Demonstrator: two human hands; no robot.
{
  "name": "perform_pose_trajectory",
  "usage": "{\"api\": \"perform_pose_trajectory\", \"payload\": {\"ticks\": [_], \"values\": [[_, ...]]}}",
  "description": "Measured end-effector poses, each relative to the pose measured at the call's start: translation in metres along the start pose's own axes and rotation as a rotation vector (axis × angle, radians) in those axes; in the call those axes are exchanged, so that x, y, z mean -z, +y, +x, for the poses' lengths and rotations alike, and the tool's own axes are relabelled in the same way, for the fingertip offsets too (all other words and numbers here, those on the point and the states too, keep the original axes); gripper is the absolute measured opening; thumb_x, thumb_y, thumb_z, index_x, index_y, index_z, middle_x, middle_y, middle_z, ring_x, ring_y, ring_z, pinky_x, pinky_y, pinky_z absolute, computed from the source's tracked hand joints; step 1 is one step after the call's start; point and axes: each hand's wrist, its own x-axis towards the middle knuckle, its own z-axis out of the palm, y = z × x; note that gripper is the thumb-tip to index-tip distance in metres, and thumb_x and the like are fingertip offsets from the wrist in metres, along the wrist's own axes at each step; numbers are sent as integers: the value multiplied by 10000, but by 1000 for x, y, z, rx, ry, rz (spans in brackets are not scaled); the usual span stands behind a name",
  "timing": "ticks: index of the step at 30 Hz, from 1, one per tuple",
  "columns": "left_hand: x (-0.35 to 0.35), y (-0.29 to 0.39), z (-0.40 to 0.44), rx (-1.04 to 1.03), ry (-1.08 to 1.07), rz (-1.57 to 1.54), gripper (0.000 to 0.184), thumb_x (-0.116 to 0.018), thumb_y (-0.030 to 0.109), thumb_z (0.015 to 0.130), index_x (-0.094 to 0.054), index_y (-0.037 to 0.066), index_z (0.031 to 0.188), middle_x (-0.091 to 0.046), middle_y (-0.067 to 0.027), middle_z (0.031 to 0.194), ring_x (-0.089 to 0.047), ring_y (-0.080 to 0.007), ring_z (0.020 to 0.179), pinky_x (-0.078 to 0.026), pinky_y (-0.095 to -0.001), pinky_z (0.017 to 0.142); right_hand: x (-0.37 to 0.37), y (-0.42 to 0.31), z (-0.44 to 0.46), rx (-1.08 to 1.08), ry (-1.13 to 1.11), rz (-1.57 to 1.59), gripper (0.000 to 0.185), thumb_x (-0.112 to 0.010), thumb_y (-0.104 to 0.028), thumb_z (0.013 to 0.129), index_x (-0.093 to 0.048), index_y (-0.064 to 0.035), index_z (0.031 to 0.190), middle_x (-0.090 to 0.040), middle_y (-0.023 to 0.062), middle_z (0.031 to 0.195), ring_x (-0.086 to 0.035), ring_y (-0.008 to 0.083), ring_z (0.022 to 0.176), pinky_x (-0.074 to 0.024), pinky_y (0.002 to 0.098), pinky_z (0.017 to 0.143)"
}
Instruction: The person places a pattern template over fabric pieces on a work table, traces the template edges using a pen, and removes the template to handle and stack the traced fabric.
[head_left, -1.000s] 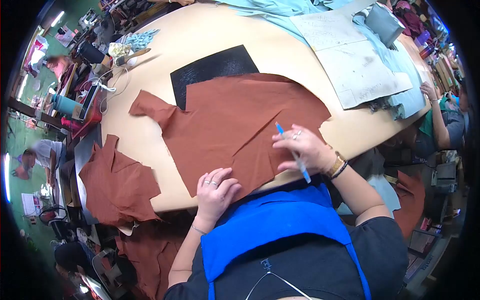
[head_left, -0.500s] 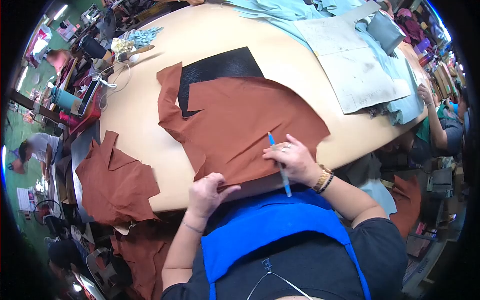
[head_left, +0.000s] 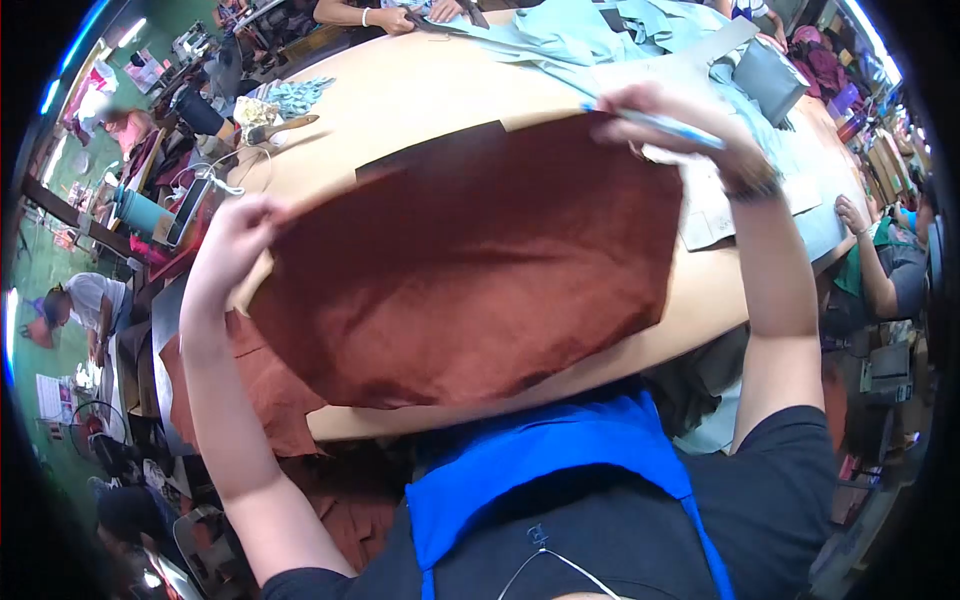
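A large reddish-brown leather piece (head_left: 470,270) is lifted off the table and spread between my two hands, its lower edge sagging towards me. At its upper left corner, my left hand (head_left: 245,232) is closed on the edge. My right hand (head_left: 680,125), smeared by motion, grips the upper right corner. A blue-and-white pen (head_left: 672,128) is also held in that hand, pointing across the fingers. Behind the raised piece, part of a flat black sheet (head_left: 440,150) shows on the table; the rest is hidden.
Another reddish-brown piece (head_left: 265,375) lies at the table's left edge. Light blue leather (head_left: 560,35) and a pale pattern sheet (head_left: 800,195) lie across the far and right sides. A brush (head_left: 285,128) rests at the left back. Co-workers' hands (head_left: 395,20) are at the far edge.
Both hands have risen and moved apart, lifting the brown leather from the table. The left hand went left and up, the right hand up and right with the pen. Co-workers' hands appeared at the far edge.
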Motion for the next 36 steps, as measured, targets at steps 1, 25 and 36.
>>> {"api": "perform_pose_trajectory", "payload": {"ticks": [1, 25, 36], "values": [[0, 2, 30, 159, -91, 66, 161, -547, 39, 870, -683, -17, 937, -622, 15, 728, -580, -71, 759, -458, -240, 688, -4, 27, 34, 4, 11, -47, 216, -692, -270, 896, -661, -80, 994, -588, -27, 726, -559, 77, 664, -465, 250, 625], [-205, 3, -100, -66, 294, -14, 432, -538, -189, 661, -659, 26, 1016, -665, -155, 1151, -643, -330, 1085, -524, -405, 936, -179, 66, -107, 146, 481, -4, 240, -662, 106, 725, -672, -27, 926, -712, 145, 991, -672, 311, 886, -555, 360, 765], [-174, 26, -110, 44, 277, -125, 283, -634, 332, 938, -700, 61, 992, -703, -88, 889, -655, -222, 761, -512, -340, 682, -169, 49, -161, 56, 379, -54, 332, -833, -251, 700, -662, -84, 930, -728, 84, 1003, -662, 264, 842, -523, 388, 828]]}}
